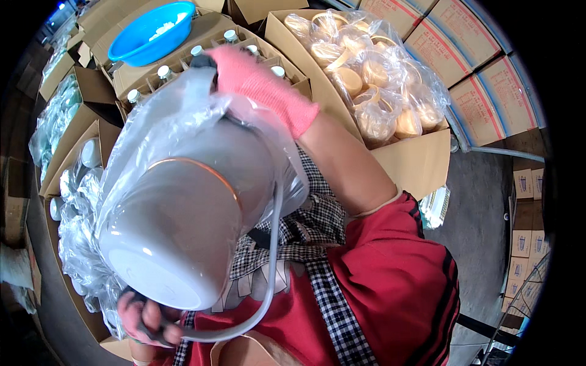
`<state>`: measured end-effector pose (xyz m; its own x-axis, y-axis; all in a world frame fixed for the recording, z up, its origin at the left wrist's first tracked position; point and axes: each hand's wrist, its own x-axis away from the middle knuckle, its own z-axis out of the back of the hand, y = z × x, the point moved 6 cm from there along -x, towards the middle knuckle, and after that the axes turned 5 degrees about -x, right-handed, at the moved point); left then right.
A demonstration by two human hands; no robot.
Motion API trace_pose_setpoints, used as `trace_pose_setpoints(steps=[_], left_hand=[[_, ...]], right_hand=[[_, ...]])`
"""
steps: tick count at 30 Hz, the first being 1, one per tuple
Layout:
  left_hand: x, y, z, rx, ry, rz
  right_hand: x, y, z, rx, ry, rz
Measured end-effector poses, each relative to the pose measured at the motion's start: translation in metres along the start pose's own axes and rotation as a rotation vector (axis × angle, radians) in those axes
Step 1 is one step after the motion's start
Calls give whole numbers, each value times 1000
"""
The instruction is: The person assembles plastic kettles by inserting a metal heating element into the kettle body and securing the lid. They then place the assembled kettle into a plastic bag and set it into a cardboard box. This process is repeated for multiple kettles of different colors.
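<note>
Basin point(150, 32) on carton point(183, 58), perhaps behind pot point(183, 226)

Open brown carton point(421, 161) top centre, packed with clear bags point(372, 73) of tan round lids. Left of it, a divider carton point(183, 58) of capped bottles, blue basin on top. More open brown cartons point(67, 146) down the left edge, bagged ware inside. Stacked closed boxes point(464, 55) top right, tan with red print and blue bands (small printed boxes point(525, 226) far right).

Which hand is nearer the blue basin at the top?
Right. The right hand, in a pink glove, grips the bagged pot's top just below the blue basin; the left hand is far below, under the pot.
</note>
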<state>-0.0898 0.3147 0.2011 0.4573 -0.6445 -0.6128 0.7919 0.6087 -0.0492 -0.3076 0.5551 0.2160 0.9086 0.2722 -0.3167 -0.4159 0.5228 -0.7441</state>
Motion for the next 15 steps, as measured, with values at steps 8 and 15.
trace_pose_setpoints(steps=[8,15], left_hand=[[-56,-35,13,-127,41,134],[-63,-47,-23,181,-164,484]], right_hand=[[55,-12,-124,73,-428,304],[83,-20,-104,76,-512,379]])
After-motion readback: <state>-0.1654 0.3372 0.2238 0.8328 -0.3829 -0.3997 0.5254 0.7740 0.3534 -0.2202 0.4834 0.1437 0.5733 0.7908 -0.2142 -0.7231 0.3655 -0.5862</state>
